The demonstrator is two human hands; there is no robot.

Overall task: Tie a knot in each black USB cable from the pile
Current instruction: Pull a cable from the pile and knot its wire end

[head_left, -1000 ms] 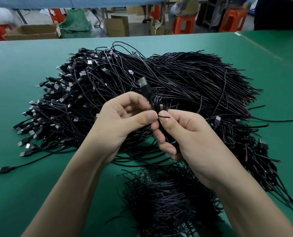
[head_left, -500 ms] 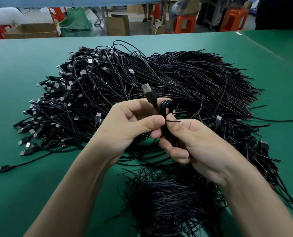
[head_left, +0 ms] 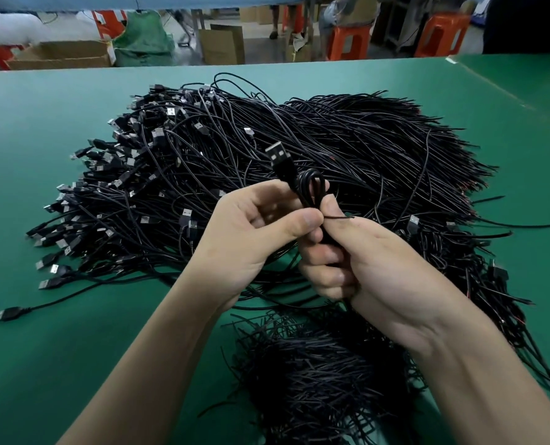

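Observation:
I hold one black USB cable [head_left: 312, 184] above the pile. Its plug [head_left: 280, 159] points up and away, and a small loop of cable stands just right of the plug. My left hand [head_left: 251, 232] pinches the cable below the plug between thumb and fingers. My right hand [head_left: 373, 261] grips the coiled rest of the cable in its curled fingers, and the thin free end sticks out to the right over its thumb. A big pile of black USB cables [head_left: 299, 146] covers the green table [head_left: 42, 364] behind my hands.
A second heap of black cables [head_left: 318, 380] lies close to me, under my right wrist. One stray plug [head_left: 4, 314] lies alone at the left. Cardboard boxes [head_left: 58, 56] and orange stools [head_left: 347, 40] stand beyond the table's far edge.
The loop next to the plug has drawn smaller and tighter. Both hands have risen slightly with the cable, and the plug has tipped more upright.

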